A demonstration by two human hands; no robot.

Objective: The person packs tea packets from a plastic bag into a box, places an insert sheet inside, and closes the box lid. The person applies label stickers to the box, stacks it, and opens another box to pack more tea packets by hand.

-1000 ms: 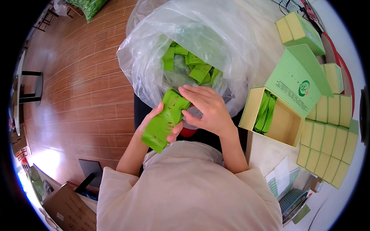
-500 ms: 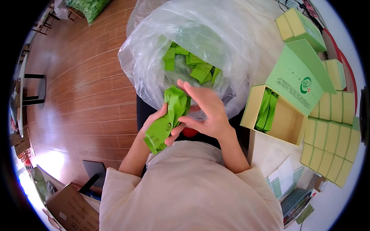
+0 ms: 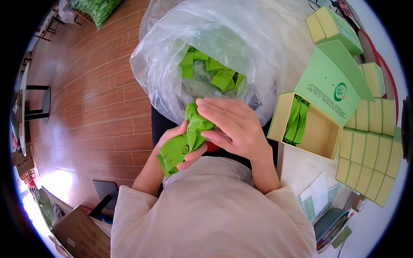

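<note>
A small stack of green foil packets (image 3: 173,151) with dark print lies in front of my chest. My left hand (image 3: 171,134) is closed round its middle, thumb on the left side and fingertips on the right. Over the upper end, my right hand (image 3: 236,129) bends its fingers and thumb against the packets. Just beyond both hands, a clear plastic bag (image 3: 161,64) gapes, with more loose green packets (image 3: 223,78) inside. To the right, an open gift box (image 3: 320,133) has several green packets (image 3: 296,120) standing in its left part; its printed green lid (image 3: 331,84) leans back.
Rows of closed pale-yellow boxes (image 3: 368,155) stand on the white table (image 3: 297,172) at the right, with more boxes (image 3: 333,28) behind. Papers (image 3: 316,195) and a grey basket (image 3: 329,225) are nearer. A cardboard carton (image 3: 81,234) sits at lower left on the wooden floor side.
My right hand has come down and its fingers have folded onto the upper end of the packets. My left hand keeps its hold, with the stack slightly lower.
</note>
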